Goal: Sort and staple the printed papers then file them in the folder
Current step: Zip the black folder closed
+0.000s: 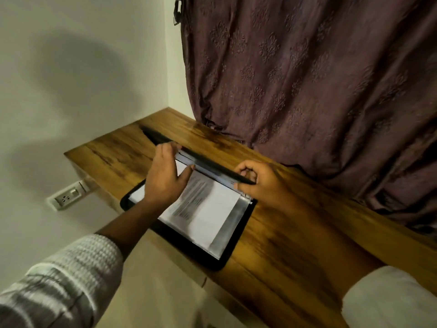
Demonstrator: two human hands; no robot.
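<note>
A black folder (210, 254) lies open on the wooden desk (295, 233), with its front edge hanging over the desk's edge. Printed papers (208, 207) lie inside it, under clear sleeves. The folder's black cover (205, 159) stands half raised over the papers. My left hand (165, 176) holds the cover's upper edge, fingers over the top and thumb beneath. My right hand (257, 178) grips the cover's right end with curled fingers.
A dark patterned curtain (319, 91) hangs right behind the desk and touches its back edge. A white wall (82, 79) closes off the left side, with a power socket (68, 196) below desk level. The floor (160, 280) shows under the desk.
</note>
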